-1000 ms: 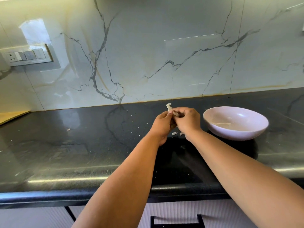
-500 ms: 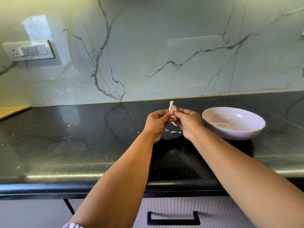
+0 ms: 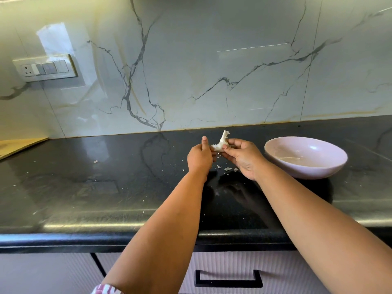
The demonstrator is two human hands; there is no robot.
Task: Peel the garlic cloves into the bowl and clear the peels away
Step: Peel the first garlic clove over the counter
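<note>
No readable writing or brand anywhere I could see; the switch plate [image 3: 45,67] on the marble backsplash [image 3: 212,60] was plain. I held the garlic [image 3: 220,143] up over the black countertop [image 3: 84,183], just left of the pale pink bowl [image 3: 305,157], not touching it. My right hand [image 3: 241,157] pinched it w/ thumb & curled fingers, its dry stalk poking upward. My left hand [image 3: 200,155] sat beside it w/ fingers curled at the bulb's left edge & thumb sticking straight up; couldn't tell for sure how firm that grip was. Peel scraps [image 3: 228,168] lay on the counter right below my hands, w/ smaller flecks scattered further left. Bowl looked to hold no cloves, just a reflection inside. Vs half a sec before: my hands had drawn slightly apart, left thumb had lifted off the garlic, & more white of the bulb showed between them; scraps below were in the same spot. Drawer handle [image 3: 228,277] showed under the counter edge, & a striped sleeve [image 3: 106,289] at my left arm.
</note>
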